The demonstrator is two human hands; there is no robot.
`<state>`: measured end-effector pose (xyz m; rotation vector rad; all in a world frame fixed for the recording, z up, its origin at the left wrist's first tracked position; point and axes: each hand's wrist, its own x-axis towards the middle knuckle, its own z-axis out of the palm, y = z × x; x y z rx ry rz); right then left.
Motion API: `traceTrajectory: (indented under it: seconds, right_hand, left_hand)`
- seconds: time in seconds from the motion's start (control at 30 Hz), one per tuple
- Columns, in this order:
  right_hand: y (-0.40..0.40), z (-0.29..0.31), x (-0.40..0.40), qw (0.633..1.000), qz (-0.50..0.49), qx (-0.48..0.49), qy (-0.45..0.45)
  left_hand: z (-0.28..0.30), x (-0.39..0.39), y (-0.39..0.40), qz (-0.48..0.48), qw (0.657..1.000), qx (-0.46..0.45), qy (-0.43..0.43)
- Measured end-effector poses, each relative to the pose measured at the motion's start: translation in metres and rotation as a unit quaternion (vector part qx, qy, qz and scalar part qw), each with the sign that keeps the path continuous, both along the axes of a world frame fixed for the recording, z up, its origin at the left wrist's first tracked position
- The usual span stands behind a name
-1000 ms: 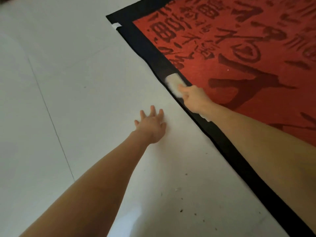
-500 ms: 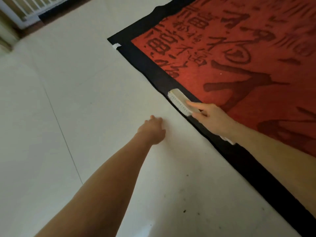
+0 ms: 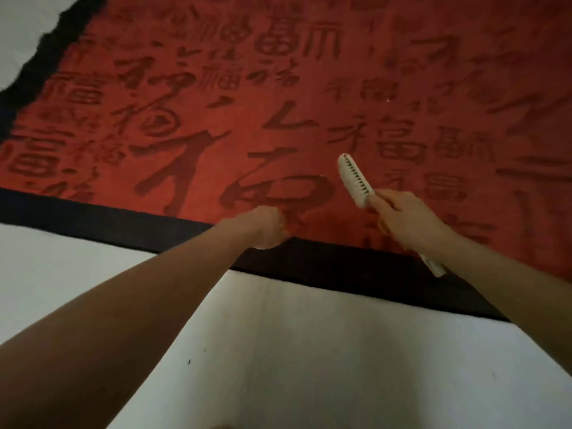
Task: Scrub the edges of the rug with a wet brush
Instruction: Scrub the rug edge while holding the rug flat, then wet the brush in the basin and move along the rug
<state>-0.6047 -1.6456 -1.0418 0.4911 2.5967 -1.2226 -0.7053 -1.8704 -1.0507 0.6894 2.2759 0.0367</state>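
My right hand [image 3: 416, 226] clamped the brush [image 3: 356, 181], its length pointing away over the red rug [image 3: 278, 88], so the black edge [image 3: 325, 258] lay nearer to me, beside my fisted, empty left hand [image 3: 263, 227].

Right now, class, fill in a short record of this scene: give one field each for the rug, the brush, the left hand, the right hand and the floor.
rug: red rug with dark characters and a black border, lying flat on the floor
brush: white brush, bristles turned sideways, over the red part of the rug
left hand: left hand curled in a fist, holding nothing, over the rug near the border
right hand: right hand grips the brush handle
floor: pale floor with a few dark specks
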Motion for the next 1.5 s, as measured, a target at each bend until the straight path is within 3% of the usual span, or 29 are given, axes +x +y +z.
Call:
traceTrajectory:
  seconds: [0.17,0.33,0.43,0.53,0.7,0.97,1.1,1.27,1.43,1.5]
  right_hand:
    - [0.041,0.095,0.073,0.991,-0.135,0.0,-0.018]
    - [0.058,0.211,0.14,0.983,-0.182,0.007,-0.035]
    - [0.071,0.296,0.187,0.971,-0.216,0.061,-0.081]
    - [0.088,0.38,0.236,0.948,-0.276,0.089,-0.134]
    - [0.134,0.538,0.338,0.909,-0.384,0.072,-0.146]
    - [0.23,0.746,0.517,0.81,-0.577,0.095,-0.041]
    - [0.266,0.804,0.599,0.775,-0.623,0.103,-0.017]
    - [0.333,0.835,0.68,0.713,-0.698,0.059,0.025]
    - [0.414,0.85,0.713,0.69,-0.717,0.079,0.052]
    - [0.456,0.854,0.72,0.694,-0.71,0.112,0.038]
  left_hand:
    - [0.097,0.036,0.067,-0.097,0.993,-0.041,-0.06]
    - [0.205,0.065,0.118,-0.155,0.985,-0.014,-0.075]
    - [0.284,0.081,0.153,-0.197,0.977,0.017,-0.081]
    - [0.371,0.102,0.188,-0.248,0.965,0.007,-0.089]
    - [0.542,0.161,0.265,-0.362,0.93,0.009,-0.069]
    - [0.738,0.327,0.414,-0.46,0.885,0.075,-0.004]
    - [0.796,0.42,0.491,-0.567,0.821,0.066,0.021]
    - [0.83,0.516,0.609,-0.647,0.755,0.089,0.052]
    - [0.835,0.571,0.726,-0.703,0.705,0.07,0.067]
    - [0.838,0.585,0.776,-0.706,0.701,0.078,0.063]
